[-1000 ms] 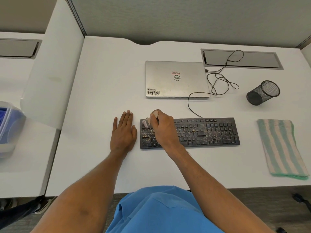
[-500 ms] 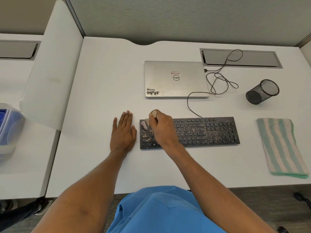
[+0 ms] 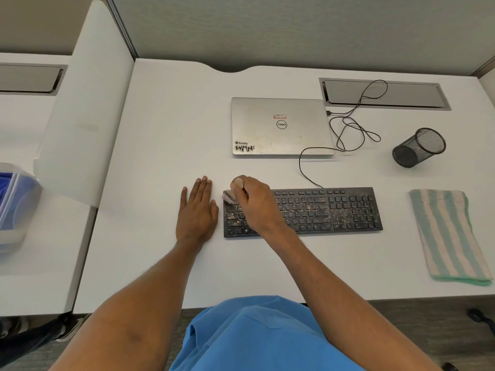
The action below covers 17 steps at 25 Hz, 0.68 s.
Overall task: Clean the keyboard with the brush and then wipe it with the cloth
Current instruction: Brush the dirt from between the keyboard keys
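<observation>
Head: right grip [image 3: 254, 204] pinches likely brush [image 3: 229, 196] on keyboard [image 3: 334, 210], left grip [image 3: 197, 210] flat; Dell laptop [image 3: 281, 127].

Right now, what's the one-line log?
step: brushing; right hand: grips small pale brush at dusty black keyboard, left end; left hand: flat on white desk; green-striped cloth: untouched

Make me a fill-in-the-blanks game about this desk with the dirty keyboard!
1. The right hand holds a small ____ on the left end of the keyboard.
2. The striped cloth lies to the ____ of the keyboard.
3. The silver laptop behind the keyboard is ____.
Missing words: brush, right, closed.
</observation>
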Tool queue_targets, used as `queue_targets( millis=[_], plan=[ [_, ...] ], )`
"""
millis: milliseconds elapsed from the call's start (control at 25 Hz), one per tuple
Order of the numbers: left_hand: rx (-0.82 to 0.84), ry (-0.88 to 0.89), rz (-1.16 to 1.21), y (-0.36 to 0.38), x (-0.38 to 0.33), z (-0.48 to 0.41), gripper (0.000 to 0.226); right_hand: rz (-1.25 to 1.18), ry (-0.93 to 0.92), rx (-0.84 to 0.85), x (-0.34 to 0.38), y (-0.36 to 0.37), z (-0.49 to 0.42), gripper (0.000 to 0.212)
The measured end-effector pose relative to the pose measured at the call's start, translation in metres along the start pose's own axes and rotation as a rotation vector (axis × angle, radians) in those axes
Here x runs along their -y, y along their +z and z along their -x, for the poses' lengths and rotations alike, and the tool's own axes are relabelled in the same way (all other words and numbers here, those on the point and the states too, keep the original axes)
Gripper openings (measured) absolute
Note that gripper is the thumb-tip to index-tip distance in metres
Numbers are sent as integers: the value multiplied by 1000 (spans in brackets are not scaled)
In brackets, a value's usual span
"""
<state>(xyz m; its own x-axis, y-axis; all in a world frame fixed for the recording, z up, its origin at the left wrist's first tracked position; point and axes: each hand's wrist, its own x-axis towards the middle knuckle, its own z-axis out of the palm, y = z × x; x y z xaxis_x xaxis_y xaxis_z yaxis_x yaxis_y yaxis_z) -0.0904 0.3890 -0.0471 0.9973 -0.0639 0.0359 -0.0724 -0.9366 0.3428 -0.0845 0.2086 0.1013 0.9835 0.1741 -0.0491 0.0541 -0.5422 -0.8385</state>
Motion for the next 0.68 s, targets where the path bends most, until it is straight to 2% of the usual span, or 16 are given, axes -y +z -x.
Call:
queue_targets(
  millis=[120, 280, 480, 680],
  plan=[
    [3, -2, -2, 1, 1, -1, 63, 45, -21, 90, -3, 4, -7, 17],
    [3, -3, -3, 1, 1, 0, 64, 165, -32, 194, -4, 8, -11, 17],
    [-3, -7, 1, 1, 0, 0, 63, 329, -44, 171, -5, 4, -8, 17],
    [9, -4, -6, 1, 0, 0, 64, 237, -20, 149, 4, 2, -9, 18]
  ],
)
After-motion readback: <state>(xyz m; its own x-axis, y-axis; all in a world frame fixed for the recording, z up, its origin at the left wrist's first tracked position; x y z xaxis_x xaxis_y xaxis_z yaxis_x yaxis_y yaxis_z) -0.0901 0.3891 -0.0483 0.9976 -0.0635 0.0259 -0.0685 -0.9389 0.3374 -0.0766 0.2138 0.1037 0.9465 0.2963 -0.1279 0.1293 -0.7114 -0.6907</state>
